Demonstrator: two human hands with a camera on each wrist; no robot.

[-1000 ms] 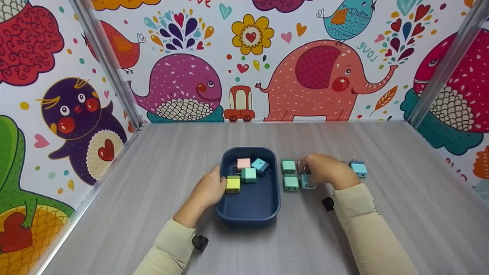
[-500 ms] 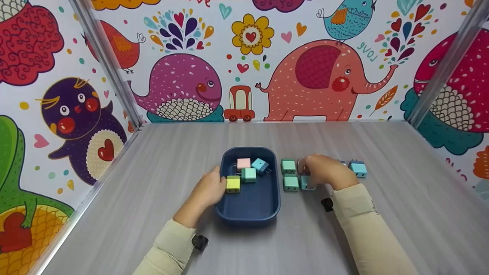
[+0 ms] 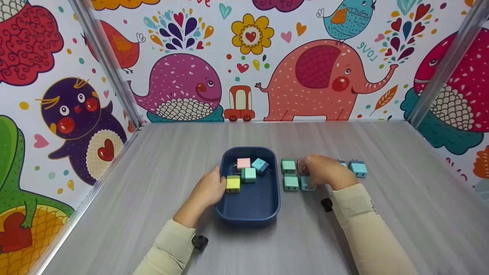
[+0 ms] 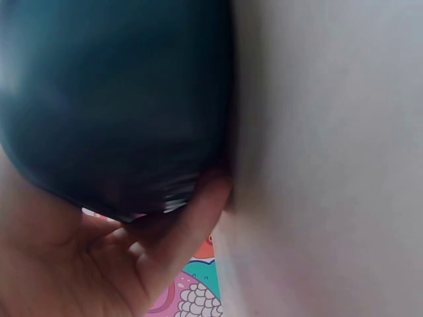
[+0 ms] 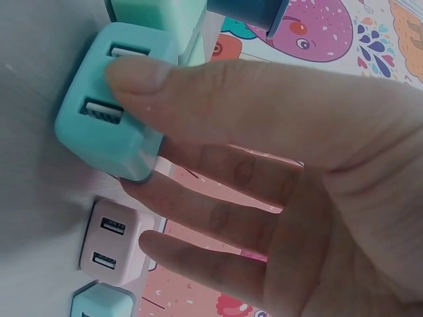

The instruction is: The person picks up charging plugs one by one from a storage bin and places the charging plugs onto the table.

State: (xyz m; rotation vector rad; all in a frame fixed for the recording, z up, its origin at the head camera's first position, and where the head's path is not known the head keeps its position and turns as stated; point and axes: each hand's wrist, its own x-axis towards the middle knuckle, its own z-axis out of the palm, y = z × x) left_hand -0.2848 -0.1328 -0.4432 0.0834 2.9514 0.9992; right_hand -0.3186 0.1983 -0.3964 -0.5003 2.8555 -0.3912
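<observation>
My left hand [image 3: 208,187] grips the left side of a dark blue plastic bin [image 3: 248,208]; the left wrist view shows its thumb along the bin's outer wall. Inside the bin lie a pink USB charger [image 3: 243,163], a blue one [image 3: 260,166], a mint green one [image 3: 248,175] and a yellow one [image 3: 233,184]. To the right of the bin, my right hand [image 3: 328,170] pinches a teal USB charger [image 5: 76,129], thumb over its port face and fingertips at its far side. A pink charger [image 5: 109,241] sits just beyond those fingers.
Two green chargers [image 3: 288,166] stand between bin and right hand. Farther right are a light blue charger [image 3: 358,168] and another partly hidden behind the hand. Printed cartoon panels [image 3: 183,84] wall the grey table [image 3: 172,141] at the back and sides.
The right hand has shifted slightly, and more of a blue charger now shows behind it. The left hand and bin have stayed in place.
</observation>
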